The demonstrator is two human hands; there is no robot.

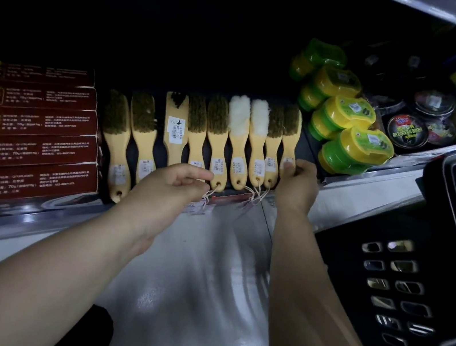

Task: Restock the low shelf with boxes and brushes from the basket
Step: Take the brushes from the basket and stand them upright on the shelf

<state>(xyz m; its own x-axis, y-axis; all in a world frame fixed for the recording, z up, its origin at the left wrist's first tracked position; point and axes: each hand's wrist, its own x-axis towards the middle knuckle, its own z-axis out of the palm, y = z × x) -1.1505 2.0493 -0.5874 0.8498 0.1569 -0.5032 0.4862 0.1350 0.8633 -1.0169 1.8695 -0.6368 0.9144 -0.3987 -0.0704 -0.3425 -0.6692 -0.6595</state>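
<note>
Several wooden-handled brushes [238,141] lie side by side on the low shelf [367,196], bristles pointing to the back; two have white fluffy heads. Dark red boxes [27,139] are stacked to their left. My right hand [297,181] pinches the handle end of the rightmost brush [290,141]. My left hand [179,186] has its fingers closed at the handle end of a brush in the middle of the row [218,153], by its string loop. The black plastic basket [411,294] stands at the right; its inside is not visible.
Green and yellow round containers [345,129] are stacked right of the brushes, with black round tins [407,132] beyond them. A shelf board overhangs the top of the view. Pale glossy floor [201,289] lies below the shelf edge.
</note>
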